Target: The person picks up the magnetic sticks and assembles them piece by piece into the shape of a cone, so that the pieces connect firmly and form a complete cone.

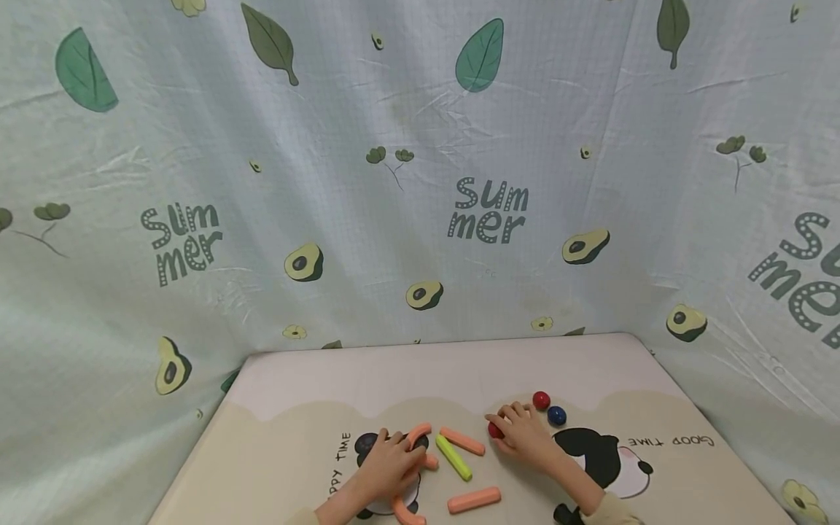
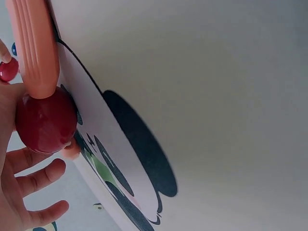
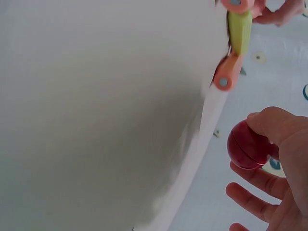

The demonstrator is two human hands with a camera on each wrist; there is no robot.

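Holding red balls [image 3: 248, 145], left hand [image 1: 387, 468] and right hand [image 1: 525, 439] flank orange and lime sticks [image 1: 453, 457].

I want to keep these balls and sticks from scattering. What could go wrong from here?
The red ball pinched by the right hand might slip and roll. That hand could also bump the loose red ball or blue ball nearby. The lime stick, lying between right hand and left hand, may get nudged.
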